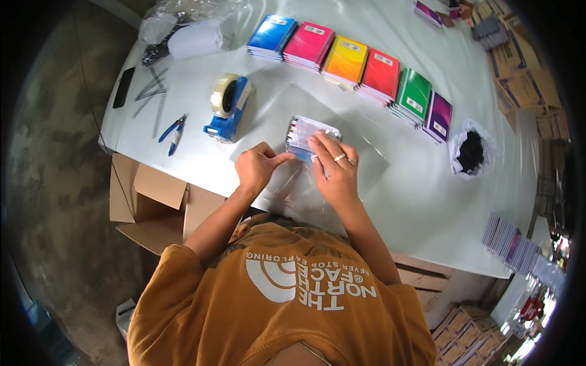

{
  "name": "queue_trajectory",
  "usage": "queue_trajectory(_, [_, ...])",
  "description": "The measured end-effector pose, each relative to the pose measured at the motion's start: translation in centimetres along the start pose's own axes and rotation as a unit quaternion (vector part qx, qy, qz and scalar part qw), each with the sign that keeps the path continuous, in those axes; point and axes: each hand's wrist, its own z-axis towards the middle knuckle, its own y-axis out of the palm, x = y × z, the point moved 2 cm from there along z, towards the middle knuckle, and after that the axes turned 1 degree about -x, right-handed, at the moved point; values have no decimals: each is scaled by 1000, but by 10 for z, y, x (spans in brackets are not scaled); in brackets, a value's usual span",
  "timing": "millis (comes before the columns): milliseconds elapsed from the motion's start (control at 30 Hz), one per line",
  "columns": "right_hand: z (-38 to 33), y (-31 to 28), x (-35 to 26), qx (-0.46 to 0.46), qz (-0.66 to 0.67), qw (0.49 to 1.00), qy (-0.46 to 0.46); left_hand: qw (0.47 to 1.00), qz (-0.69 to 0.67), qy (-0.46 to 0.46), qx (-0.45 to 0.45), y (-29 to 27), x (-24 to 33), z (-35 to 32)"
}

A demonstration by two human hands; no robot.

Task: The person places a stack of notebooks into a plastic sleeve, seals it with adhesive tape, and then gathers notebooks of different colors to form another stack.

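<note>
One film-wrapped bundle (pixel 297 139); left grip (pixel 256 168) curled, thumb at corner, hold unclear; right grip (pixel 336 171) part-open atop; uneven pressure could crease film.

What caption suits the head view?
Left hand and right hand at a plastic-wrapped bundle near a row of colourful notebook stacks.
</note>
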Motion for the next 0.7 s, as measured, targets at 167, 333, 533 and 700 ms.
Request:
queue_trajectory(167, [-4, 2, -2, -3, -18, 1000, 15, 938, 146, 56, 310, -94, -9, 42])
queue_trajectory(333, [-9, 9, 1, 2, -28, 1000, -2, 967, -177, -127, -128, -109, -83, 88])
queue_trajectory(533, [-8, 10, -1, -1, -30, 1000, 7, 866, -434, -32, -245, -115, -129, 40])
queue_trajectory(700, [-9, 9, 3, -12, -32, 999, -10, 969, -64, -80, 223, -116, -94, 56])
